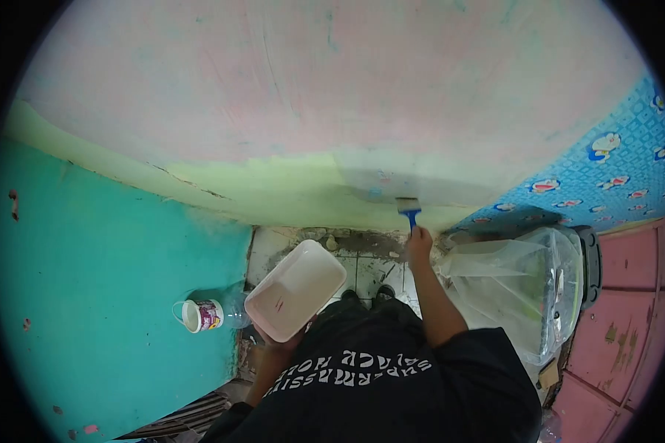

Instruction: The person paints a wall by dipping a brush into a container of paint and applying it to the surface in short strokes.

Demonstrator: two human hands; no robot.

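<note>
My right hand (420, 242) is closed round the handle of a blue paintbrush (408, 210), whose bristles touch the lower part of the wall (391, 162). Around the brush the wall shows pale yellow-green and greyish areas, with pinkish white above. A whitish rectangular tub (295, 290) is tilted in my left hand (277, 341), which grips it from below at its near edge; most of those fingers are hidden under the tub.
A small white bucket (202, 315) is at the left beside a clear plastic container (236, 310). Plastic sheeting (495, 269) covers something at the right. Blue patterned covering (606, 166) and pink panels (606, 332) lie beyond. Tiled floor (369, 269) shows near my feet.
</note>
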